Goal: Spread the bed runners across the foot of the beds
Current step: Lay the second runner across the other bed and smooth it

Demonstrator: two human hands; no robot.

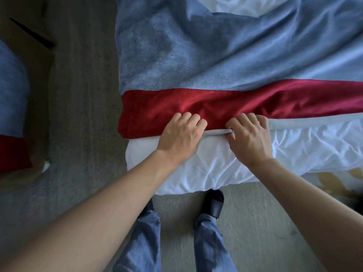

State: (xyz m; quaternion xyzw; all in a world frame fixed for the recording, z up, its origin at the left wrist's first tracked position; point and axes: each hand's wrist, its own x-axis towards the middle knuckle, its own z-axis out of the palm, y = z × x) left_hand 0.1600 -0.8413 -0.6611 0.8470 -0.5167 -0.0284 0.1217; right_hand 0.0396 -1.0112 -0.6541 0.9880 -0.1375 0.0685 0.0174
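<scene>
A red and blue bed runner (216,103) lies across the foot of the bed, its red band nearest me and its blue part beyond. Its near edge has a grey hem (218,132). My left hand (181,137) rests on that edge with curled fingers on the red band. My right hand (249,137) is beside it, fingers closed on the grey hem. White bedding (206,169) shows below the runner at the bed's foot.
A second bed at the left edge carries another blue and red runner (11,107). Grey carpet (84,114) runs between the beds. My legs and a dark slipper (214,203) stand at the bed's foot. A brownish patch (341,183) lies at the right.
</scene>
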